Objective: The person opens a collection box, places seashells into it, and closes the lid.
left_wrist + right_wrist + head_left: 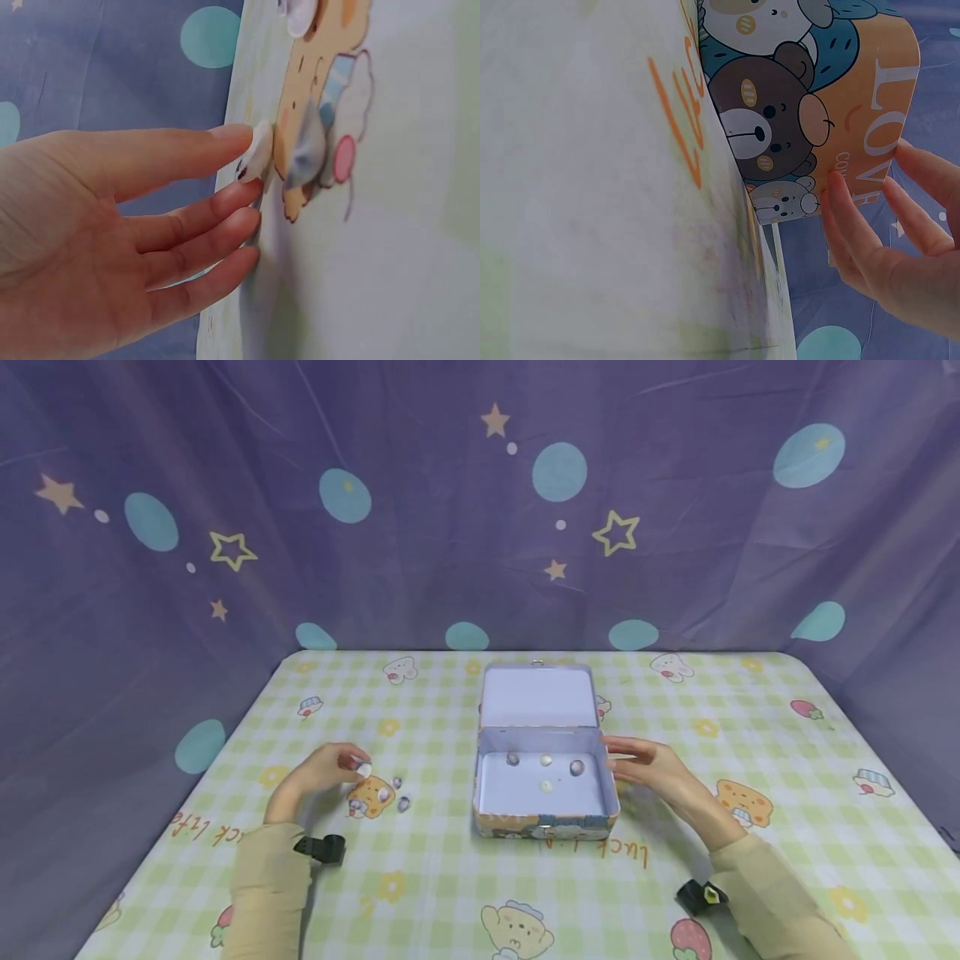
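My left hand [330, 766] is at the left of the table, low over the cloth. It pinches a small white seashell [257, 154] between thumb and index finger; the other fingers lie loosely bent beside it. Near that hand several small shells [404, 803] lie on the cloth, one of them a grey-blue shell [309, 150] close to the fingertips. An open tin box [546, 827] with a hinged lid [537, 695] stands mid-table, several shells [577, 767] spread on its white floor. My right hand [651, 767] touches the tin's right outer wall with extended fingertips.
A green-and-white checked tablecloth [435, 893] with printed cartoons covers the table. Behind it hangs a purple curtain [420, 577] with stars and blue ovals. Black wrist-camera mounts [322, 849] sit at both sleeves.
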Demonstrator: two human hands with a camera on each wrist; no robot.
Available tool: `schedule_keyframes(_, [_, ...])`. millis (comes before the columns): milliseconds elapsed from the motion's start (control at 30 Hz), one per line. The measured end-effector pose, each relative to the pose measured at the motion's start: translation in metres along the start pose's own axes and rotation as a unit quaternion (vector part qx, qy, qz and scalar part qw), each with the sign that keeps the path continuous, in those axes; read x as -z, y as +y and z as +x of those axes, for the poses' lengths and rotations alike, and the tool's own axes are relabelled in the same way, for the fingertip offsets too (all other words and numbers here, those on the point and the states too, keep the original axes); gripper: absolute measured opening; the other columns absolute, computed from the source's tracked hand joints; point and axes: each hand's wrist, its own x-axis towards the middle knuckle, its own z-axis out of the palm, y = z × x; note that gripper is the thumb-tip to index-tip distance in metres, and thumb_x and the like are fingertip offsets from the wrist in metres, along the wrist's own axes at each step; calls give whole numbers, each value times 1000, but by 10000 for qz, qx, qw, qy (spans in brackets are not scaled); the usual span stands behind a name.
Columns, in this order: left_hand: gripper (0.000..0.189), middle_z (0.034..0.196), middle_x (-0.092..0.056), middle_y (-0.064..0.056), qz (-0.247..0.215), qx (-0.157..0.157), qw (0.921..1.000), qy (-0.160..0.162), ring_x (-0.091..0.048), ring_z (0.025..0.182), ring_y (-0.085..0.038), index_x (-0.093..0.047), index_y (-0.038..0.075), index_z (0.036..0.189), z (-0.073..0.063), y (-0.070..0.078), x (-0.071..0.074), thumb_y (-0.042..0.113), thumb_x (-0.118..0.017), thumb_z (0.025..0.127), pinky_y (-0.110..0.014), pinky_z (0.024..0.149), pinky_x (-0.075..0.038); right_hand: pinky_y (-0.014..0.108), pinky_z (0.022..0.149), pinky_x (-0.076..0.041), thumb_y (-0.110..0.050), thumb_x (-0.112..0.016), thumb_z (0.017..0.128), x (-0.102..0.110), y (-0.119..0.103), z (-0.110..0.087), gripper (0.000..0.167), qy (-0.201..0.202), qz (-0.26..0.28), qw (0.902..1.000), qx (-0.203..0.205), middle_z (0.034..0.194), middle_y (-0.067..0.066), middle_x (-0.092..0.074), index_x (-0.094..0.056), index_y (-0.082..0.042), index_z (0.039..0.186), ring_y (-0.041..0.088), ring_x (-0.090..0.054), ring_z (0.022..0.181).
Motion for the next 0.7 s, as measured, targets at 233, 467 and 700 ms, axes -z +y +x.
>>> schedule_keyframes(233, [23,77,-55,-6,-14,23,10000,-22,-47,69,-15,-62,-2,96,1,-1,-2,3,-66,74,-28,61,-40,29,81,-48,-20,-65,81,0,1,0,58,1,-9,10000,-2,127,25,-43,-42,3,128,8,-58,92])
schedule_keyframes(467, [23,75,-52,-6,-42,56,10000,-63,-45,67,-15,-61,-1,96,2,-2,-4,5,-67,74,-27,59,-39,29,81,-48,-21,-65,80,0,1,0,58,5,-31,10000,-4,128,24,-43,-42,3,128,8,-58,93])
schedule_keyframes(700, [24,71,-52,-4,-61,292,9996,-13,-44,62,-14,-62,0,93,4,-3,-5,9,-69,73,-26,55,-38,29,81,-48,-21,-65,80,1,1,1,59,3,0,10000,-38,128,24,-42,-42,3,129,6,-58,92])
